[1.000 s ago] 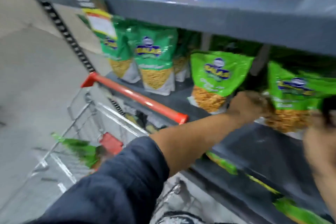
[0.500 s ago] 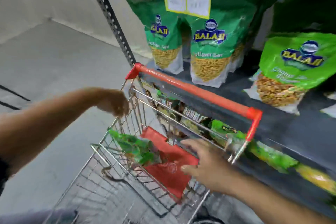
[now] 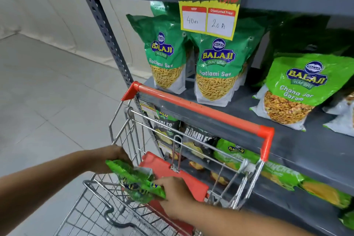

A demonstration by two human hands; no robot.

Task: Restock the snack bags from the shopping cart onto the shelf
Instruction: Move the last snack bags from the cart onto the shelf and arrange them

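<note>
I am holding one green snack bag (image 3: 137, 182) with both hands over the wire basket of the shopping cart (image 3: 92, 209). My left hand (image 3: 113, 156) is gripping the bag's upper left end; the fingers are curling around it and are mostly hidden behind the foil, so the thumb position cannot be told. My right hand (image 3: 172, 194) is closing on the bag's lower right end, with the thumb lying across the printed face and the remaining fingers passing underneath. The bag is lying tilted, upper left to lower right, just beside the red child-seat flap (image 3: 172, 170) of the cart.

The cart's red handle bar (image 3: 201, 110) is running diagonally in front of the grey metal shelf (image 3: 249, 107), close against its front edge. On that shelf, two dark green Ratlami Sev bags (image 3: 216, 71) are standing upright side by side. To their right, a lighter green Chana Jor Garam bag (image 3: 293, 90) is standing tilted, apart from them. A yellow price card (image 3: 208, 9) is hanging from the shelf edge above and is overlapping the tops of the Ratlami Sev bags. On the lower shelf, behind the cart's wire, black Rumbles bags (image 3: 197, 140) and green-and-yellow bags (image 3: 277, 176) are lying in a row.
</note>
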